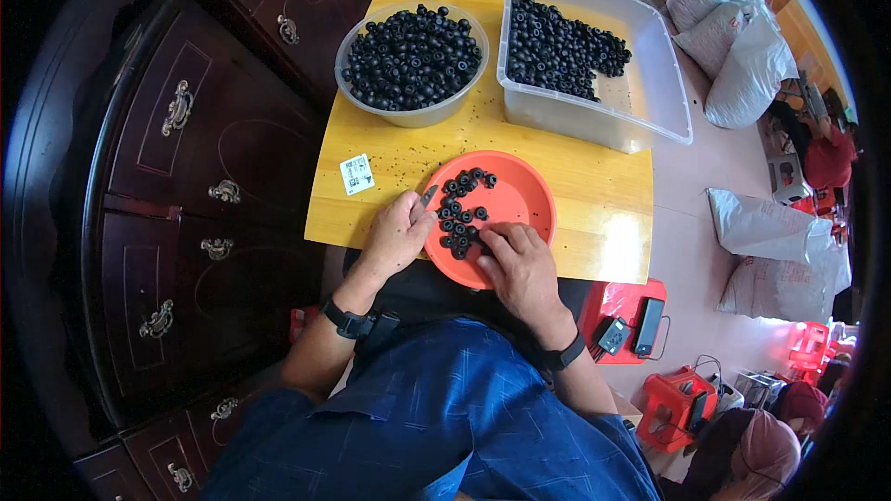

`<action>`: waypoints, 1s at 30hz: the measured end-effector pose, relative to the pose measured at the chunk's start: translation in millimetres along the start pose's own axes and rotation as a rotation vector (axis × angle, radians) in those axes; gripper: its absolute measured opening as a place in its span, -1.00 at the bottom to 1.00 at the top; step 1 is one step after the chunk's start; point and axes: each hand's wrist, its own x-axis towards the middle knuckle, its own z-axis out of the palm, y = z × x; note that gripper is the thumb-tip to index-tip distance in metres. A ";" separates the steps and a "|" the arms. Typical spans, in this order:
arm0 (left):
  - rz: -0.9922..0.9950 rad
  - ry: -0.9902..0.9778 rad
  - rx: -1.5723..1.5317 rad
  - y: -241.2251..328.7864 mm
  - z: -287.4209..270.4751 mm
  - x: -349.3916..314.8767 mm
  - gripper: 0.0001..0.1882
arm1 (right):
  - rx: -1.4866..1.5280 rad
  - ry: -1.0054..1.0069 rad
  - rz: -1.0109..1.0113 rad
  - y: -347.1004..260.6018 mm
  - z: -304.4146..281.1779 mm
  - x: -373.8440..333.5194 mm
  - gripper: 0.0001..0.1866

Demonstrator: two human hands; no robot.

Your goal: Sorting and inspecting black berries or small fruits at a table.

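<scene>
An orange-red round plate (pixel 529 195) lies at the near edge of the yellow table, with several small black rubber rings (pixel 455 213) loosely clustered on its left half. My left hand (pixel 399 232) is closed around a small, dark, pointed blade-like tool (pixel 429 195), which sticks up over the plate's left rim. On the lower right of the plate, my right hand (pixel 522 264) has its fingers bent and pinched at a black ring beside the cluster; the fingertips partly hide that ring.
Behind the plate stand a round tub (pixel 413 116) heaped with black rings and a clear rectangular bin (pixel 594 125) partly filled with them. A white printed card (pixel 356 174) and dark crumbs lie on the table (pixel 594 213). Dark cabinets (pixel 204 158) rise at left; sacks (pixel 752 74) stand at right.
</scene>
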 end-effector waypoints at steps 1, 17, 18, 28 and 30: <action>0.002 -0.006 0.013 2.0 -1.2 -0.8 -0.71 | 0.007 -0.019 -0.021 -1.3 -0.7 -2.9 -0.62; 0.032 0.007 0.046 -0.4 -3.6 1.0 -0.73 | -0.072 -0.116 -0.226 -3.9 15.5 -13.0 -0.68; 0.029 0.008 0.045 -0.9 -3.4 0.4 -0.73 | -0.071 -0.118 -0.228 -3.4 16.6 -11.9 -0.68; 0.017 -0.020 0.023 4.3 -5.3 -2.0 -0.73 | 0.294 -0.008 0.081 -0.5 15.1 7.6 -0.75; 0.006 -0.039 0.021 6.0 -6.7 -2.5 -0.72 | 0.515 0.044 0.198 2.6 7.6 13.5 -0.78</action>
